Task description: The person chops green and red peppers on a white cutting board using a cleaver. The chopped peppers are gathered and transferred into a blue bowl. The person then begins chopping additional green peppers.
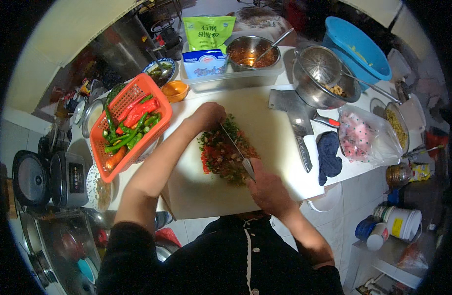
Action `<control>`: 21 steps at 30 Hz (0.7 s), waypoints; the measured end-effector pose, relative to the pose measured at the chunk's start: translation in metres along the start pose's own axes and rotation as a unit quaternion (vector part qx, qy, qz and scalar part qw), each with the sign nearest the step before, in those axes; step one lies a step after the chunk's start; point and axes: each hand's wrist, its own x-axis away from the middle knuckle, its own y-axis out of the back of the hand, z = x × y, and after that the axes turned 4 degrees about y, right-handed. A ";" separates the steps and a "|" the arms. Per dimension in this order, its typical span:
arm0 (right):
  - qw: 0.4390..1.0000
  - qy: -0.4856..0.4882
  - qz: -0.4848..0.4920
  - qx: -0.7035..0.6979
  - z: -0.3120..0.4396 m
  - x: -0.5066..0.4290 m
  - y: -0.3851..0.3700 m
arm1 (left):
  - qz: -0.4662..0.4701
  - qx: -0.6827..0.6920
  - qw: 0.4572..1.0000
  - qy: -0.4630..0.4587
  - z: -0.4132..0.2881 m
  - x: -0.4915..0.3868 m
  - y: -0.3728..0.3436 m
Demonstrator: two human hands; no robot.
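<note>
My right hand [268, 188] grips the handle end of a kitchen knife [236, 144], seen almost edge-on. At the far end of the blade, my left hand [210, 116] holds the tip; its fingertips are partly hidden. Under and around the blade lies a heap of chopped red and green peppers [215, 156] mixed with paler bits. The heap rests on a large white cutting board [196, 199]. To the right on the board lie a broad cleaver [279, 99] and a second knife with a black handle [303, 153], partly overlapping.
An orange plastic basket [167, 121] of peppers stands left, beside my left forearm. Behind the board, a clear plastic tub [226, 84] holds packets and a steel bowl of red sauce [264, 55]. Right are a dark cloth [328, 156], a plastic bag [380, 143] and a steel pot [307, 88].
</note>
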 end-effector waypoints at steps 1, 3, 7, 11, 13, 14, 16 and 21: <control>0.999 -0.005 -0.022 0.022 -0.012 -0.001 -0.014 | -0.031 0.014 0.999 -0.039 -0.003 0.003 0.000; 0.996 -0.015 -0.062 0.068 -0.049 -0.003 -0.056 | -0.063 -0.012 0.998 -0.012 -0.012 0.011 -0.001; 0.997 -0.002 -0.029 0.074 -0.044 -0.008 -0.041 | -0.089 -0.079 0.992 0.050 -0.014 0.019 0.015; 0.997 0.062 -0.006 0.043 0.010 0.005 -0.003 | -0.019 0.075 0.994 0.071 0.002 0.032 0.025; 0.993 0.030 0.038 0.106 0.017 0.007 -0.009 | 0.001 0.069 0.997 0.034 0.009 0.045 -0.020; 0.993 -0.028 0.050 0.104 0.012 0.008 -0.015 | -0.034 0.030 0.999 0.023 -0.002 0.045 -0.020; 0.995 -0.011 0.019 0.096 -0.022 0.011 -0.042 | -0.054 -0.045 0.997 0.039 -0.020 0.054 -0.016; 0.995 0.066 -0.017 0.068 -0.044 0.007 -0.031 | -0.077 -0.052 0.989 0.118 -0.020 0.053 0.000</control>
